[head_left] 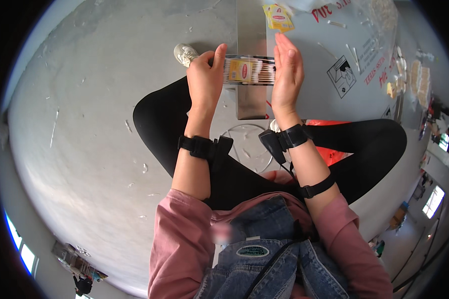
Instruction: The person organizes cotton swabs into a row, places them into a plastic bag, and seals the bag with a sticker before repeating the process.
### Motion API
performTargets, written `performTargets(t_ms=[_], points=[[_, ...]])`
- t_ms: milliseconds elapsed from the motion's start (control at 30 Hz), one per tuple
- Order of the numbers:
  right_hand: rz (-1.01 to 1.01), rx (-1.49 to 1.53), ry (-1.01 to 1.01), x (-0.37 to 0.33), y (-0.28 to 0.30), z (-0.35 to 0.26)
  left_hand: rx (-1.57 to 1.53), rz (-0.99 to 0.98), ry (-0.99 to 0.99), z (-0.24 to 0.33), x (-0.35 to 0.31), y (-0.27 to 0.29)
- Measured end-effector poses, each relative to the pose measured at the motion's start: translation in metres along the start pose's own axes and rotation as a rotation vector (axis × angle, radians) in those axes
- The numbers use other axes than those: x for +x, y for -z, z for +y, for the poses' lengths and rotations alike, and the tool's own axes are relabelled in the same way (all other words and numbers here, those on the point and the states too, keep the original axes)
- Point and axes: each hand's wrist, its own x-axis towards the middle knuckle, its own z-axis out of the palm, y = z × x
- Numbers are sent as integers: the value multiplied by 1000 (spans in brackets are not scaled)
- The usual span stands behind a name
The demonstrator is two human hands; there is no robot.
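Note:
Between my hands is a clear bag of cotton swabs [265, 74], with a yellow card with a red oval [241, 71] showing at its front. My left hand [206, 77] grips the bag's left end, its thumb pointing up and its fingers mostly hidden behind. Against the right end of the bag rests the palm side of my right hand [287, 77], with the fingers stretched out and close together. The swabs lie side by side, roughly level, between the two palms.
Beneath the bag is a shiny metal strip [251, 107] beside a grey printed sheet [317, 74]. On that sheet lie yellow cards [280, 19], loose swabs [337, 23] and, farther right, bundles of swabs [420, 82]. An orange-red bag [332, 155] is by my right leg.

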Motion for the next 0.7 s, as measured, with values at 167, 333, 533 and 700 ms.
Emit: performTargets(t_ms=[167,333,533,700], points=[[-30,23,-5,-6,-20,2,-60,73,-140,-4,-1,-6],[-56,49,-73,-3,-16,-4,-40,33,-77,-2,0,-3],[80,-303,71,28,62,-29,242,192,-317,1,-3,3],[220,-365,106,37,133,-43,534,189,-805,20,-27,-24]])
